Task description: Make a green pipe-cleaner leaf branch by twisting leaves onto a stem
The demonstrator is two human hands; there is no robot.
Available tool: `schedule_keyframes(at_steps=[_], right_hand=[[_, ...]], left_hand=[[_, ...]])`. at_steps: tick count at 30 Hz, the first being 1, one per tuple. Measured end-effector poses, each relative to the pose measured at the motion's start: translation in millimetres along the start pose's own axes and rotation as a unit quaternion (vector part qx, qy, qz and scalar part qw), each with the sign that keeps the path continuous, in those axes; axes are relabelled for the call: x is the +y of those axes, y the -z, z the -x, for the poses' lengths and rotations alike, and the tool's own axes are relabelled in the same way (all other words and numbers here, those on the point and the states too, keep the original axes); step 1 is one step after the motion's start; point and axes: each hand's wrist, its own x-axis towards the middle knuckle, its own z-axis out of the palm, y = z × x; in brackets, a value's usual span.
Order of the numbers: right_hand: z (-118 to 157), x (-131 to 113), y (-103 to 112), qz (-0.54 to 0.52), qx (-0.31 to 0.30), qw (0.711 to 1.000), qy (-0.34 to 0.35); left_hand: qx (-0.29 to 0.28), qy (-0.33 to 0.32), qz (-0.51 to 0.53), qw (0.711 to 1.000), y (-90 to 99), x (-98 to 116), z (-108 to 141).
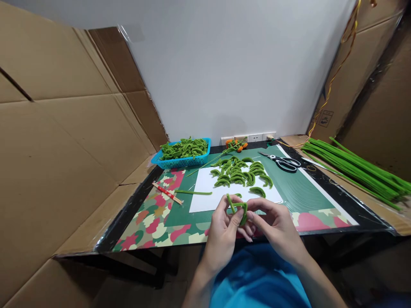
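Observation:
Between my two hands, over the front edge of the table, is a bent green pipe cleaner. My left hand is closed on it, with the thumb pressed along its lower part. At its right end the thumb and fingertips of my right hand pinch the fuzzy stem. Just beyond my hands, several curled green pipe-cleaner pieces lie on a white sheet of paper. One curled piece sits apart, nearest my right hand.
A blue basket heaped with green pieces stands back left. Orange-tipped stems lie by the wall. Black-handled scissors rest at right, near long green pipe cleaners. Red-wrapped chopsticks and a straight green stem are at left.

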Motion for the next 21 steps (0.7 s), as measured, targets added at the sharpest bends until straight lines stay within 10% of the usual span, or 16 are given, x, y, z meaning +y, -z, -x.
schedule_keyframes(at_steps=[21], right_hand=[[-0.6,-1.3,-8.3,0.025,0.033,0.999,-0.015]], left_hand=[[-0.03,0.03,-0.01,0.999,-0.9,3.1,0.2]])
